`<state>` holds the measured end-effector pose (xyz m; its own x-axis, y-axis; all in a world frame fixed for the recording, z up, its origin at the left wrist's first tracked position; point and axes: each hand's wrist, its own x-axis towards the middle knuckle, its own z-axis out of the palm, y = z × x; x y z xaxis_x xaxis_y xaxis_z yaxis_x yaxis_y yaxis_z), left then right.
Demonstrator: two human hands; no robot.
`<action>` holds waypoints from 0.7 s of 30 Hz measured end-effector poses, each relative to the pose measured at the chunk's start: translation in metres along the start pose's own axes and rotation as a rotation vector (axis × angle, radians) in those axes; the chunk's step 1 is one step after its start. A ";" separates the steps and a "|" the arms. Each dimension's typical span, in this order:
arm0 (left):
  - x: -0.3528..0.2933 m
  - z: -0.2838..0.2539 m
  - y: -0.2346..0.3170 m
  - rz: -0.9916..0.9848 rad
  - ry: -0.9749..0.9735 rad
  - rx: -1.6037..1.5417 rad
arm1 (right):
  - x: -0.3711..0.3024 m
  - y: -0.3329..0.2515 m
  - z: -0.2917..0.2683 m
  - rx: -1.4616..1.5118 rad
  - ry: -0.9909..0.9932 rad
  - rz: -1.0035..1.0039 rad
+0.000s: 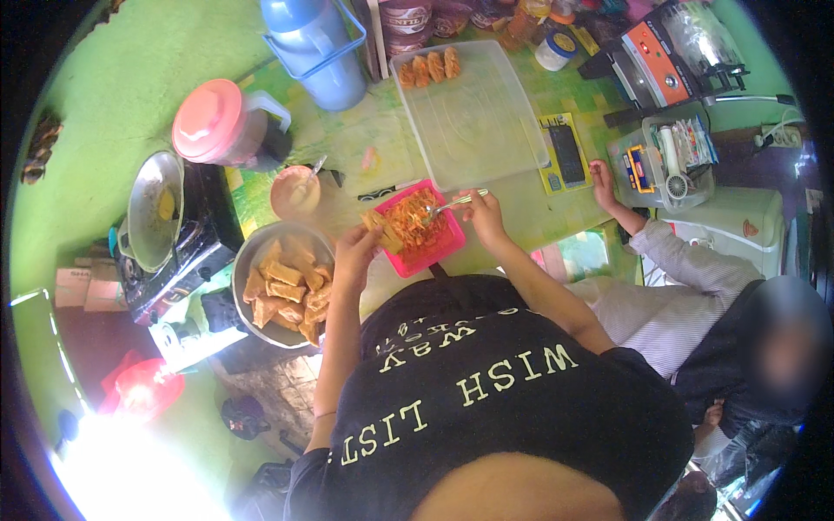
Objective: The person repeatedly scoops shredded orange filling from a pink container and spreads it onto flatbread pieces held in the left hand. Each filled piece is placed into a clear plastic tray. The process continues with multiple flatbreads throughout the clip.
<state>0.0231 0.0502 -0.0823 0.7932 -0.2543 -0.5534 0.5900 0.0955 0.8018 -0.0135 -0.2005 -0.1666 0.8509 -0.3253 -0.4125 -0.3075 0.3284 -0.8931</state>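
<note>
In the head view, your left hand (354, 254) has thumb and fingers clamped on a golden-brown piece (382, 231), which looks like fried tofu, over the near left part of the pink tray (442, 258). Judge it light, soft and spongy, with a skin that may be a little oily and could tear under a hard squeeze. It is best taken by its sides or a corner, with a gentle pinch.

Your right hand (485, 219) has its fingers together on the handle of a metal utensil (460, 201); you cannot tell from here whether it is a spoon or a fork, since its tip is in the orange shredded filling (408, 217). The utensil should be stiff and thin, so hold it well back on the handle; the filling is probably moist, loose and quick to scatter.

The held piece is blocky and slightly yellow, its far end against the filling; whether it is slit is too small to tell. To the left, the metal bowl (242, 300) holds more brown, angular pieces (285, 293). On the far side, four browned pieces (428, 68) sit in a row on the clear plastic container (478, 126).
</note>
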 end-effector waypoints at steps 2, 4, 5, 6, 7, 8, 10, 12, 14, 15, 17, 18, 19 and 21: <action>0.002 -0.002 -0.003 -0.004 0.020 0.102 | 0.000 -0.002 0.001 0.025 0.008 0.000; 0.007 -0.003 -0.012 0.062 0.051 0.163 | 0.001 -0.004 0.000 0.065 0.006 -0.013; 0.008 -0.002 -0.013 0.094 0.068 0.195 | 0.000 -0.008 0.001 0.071 -0.001 -0.021; 0.009 -0.002 -0.013 0.094 0.062 0.201 | -0.002 -0.013 0.002 0.077 -0.008 -0.028; 0.010 -0.003 -0.013 0.093 0.056 0.207 | -0.003 -0.019 0.004 0.084 -0.015 -0.036; 0.010 -0.002 -0.013 0.090 0.045 0.212 | -0.004 -0.022 0.005 0.093 -0.020 -0.040; 0.012 -0.003 -0.012 0.096 0.038 0.245 | -0.006 -0.027 0.005 0.111 -0.030 -0.047; 0.013 -0.002 -0.014 0.098 0.037 0.250 | -0.008 -0.032 0.006 0.159 -0.064 -0.066; 0.016 0.000 -0.018 0.097 0.038 0.228 | -0.009 -0.037 0.006 0.180 -0.082 -0.066; 0.016 0.001 -0.017 0.086 0.032 0.237 | -0.010 -0.040 0.007 0.177 -0.084 -0.057; 0.013 0.001 -0.013 0.062 0.018 0.257 | -0.011 -0.040 0.008 0.177 -0.081 -0.053; 0.014 0.001 -0.015 0.049 0.024 0.253 | -0.010 -0.038 0.008 0.180 -0.077 -0.059; 0.016 0.000 -0.017 0.037 0.031 0.248 | -0.010 -0.037 0.007 0.183 -0.073 -0.064; 0.018 -0.002 -0.018 0.026 0.036 0.240 | -0.010 -0.036 0.005 0.187 -0.078 -0.073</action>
<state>0.0267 0.0455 -0.1074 0.8151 -0.2203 -0.5358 0.5195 -0.1313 0.8443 -0.0088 -0.2043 -0.1294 0.9007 -0.2872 -0.3259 -0.1651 0.4676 -0.8684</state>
